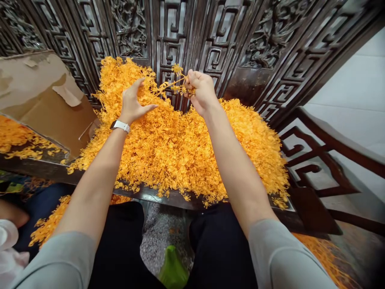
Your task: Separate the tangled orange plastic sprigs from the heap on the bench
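Observation:
A large heap of orange flower sprigs (168, 148), which look like plastic, covers the seat of a dark wooden bench (180, 199). My right hand (203, 90) is closed around an orange flower sprig (177, 69) and holds it above the heap. Thin stems reach from its fingers to the left. Over the left part of the heap, my left hand (132, 100) is open, thumb and fingers spread wide, with nothing visible between them. A watch with a white strap (120, 126) is on my left wrist.
Torn cardboard (45, 104) stands on the bench at the left, with more orange sprigs (15, 136) beside it. A carved wooden backrest (224, 28) rises behind the heap, and an armrest (319, 152) bounds the right. Something green (173, 269) lies between my knees. Part of another person (12, 241) shows lower left.

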Demonstrator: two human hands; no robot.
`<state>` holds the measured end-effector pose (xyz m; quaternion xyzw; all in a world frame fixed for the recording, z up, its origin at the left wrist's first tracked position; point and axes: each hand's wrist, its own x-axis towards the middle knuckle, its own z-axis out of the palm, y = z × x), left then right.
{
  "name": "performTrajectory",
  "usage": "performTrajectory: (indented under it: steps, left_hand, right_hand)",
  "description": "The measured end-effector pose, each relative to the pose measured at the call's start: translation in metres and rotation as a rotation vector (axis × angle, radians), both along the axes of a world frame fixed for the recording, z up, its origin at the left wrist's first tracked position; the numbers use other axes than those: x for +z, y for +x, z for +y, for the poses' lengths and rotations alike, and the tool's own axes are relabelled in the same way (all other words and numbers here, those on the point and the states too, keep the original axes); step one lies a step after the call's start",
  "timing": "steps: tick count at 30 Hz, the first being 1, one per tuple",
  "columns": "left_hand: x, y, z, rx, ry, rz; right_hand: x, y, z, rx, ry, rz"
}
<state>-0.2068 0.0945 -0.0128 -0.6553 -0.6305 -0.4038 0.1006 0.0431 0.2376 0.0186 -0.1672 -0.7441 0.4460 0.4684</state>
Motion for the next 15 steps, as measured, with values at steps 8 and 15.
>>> performTrajectory:
  steps: [8,15]
  left_hand:
    - [-0.018,-0.007,-0.005,0.054,-0.012,-0.019]
    - [-0.023,-0.018,-0.008,0.049,-0.093,-0.031]
  right_hand:
    - [0.025,0.012,-0.007,-0.063,0.054,0.064]
    - [0.052,0.026,-0.016,0.023,0.103,0.135]
